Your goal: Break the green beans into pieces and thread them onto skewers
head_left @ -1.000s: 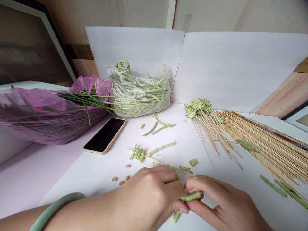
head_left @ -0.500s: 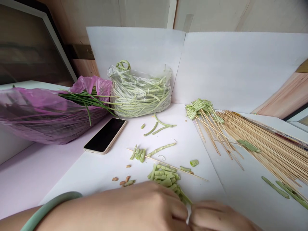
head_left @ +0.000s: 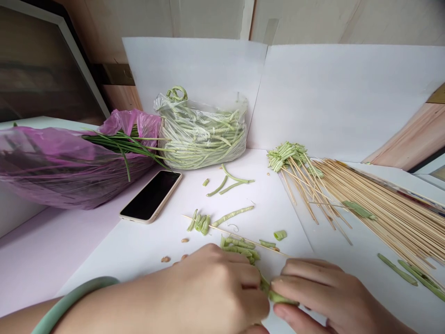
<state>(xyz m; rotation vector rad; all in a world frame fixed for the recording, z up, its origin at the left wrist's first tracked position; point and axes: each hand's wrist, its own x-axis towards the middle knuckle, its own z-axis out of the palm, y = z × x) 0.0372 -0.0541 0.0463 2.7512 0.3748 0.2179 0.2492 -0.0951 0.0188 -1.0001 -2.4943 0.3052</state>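
My left hand [head_left: 212,292], with a green band [head_left: 74,297] on its wrist, is curled over the near side of a pile of cut bean pieces [head_left: 239,246]; its fingertips are hidden. Beside it my right hand [head_left: 320,290] pinches a green bean piece [head_left: 283,298] between thumb and fingers. Just beyond the pile lies a skewer [head_left: 239,235] with several bean pieces [head_left: 200,222] threaded near its left end. A longer bean piece [head_left: 232,215] rests beside that skewer.
A phone [head_left: 151,195] lies left, before a purple bag [head_left: 76,171]. A clear bag of long beans [head_left: 205,134] stands at the back. Loaded skewers [head_left: 287,155] and many bare skewers [head_left: 378,199] lie right. Loose beans [head_left: 396,269] are at the right edge.
My right hand has risen into fuller view, now with a bean piece at its fingertips. My left hand has moved slightly up, covering more of the pile and some loose seeds.
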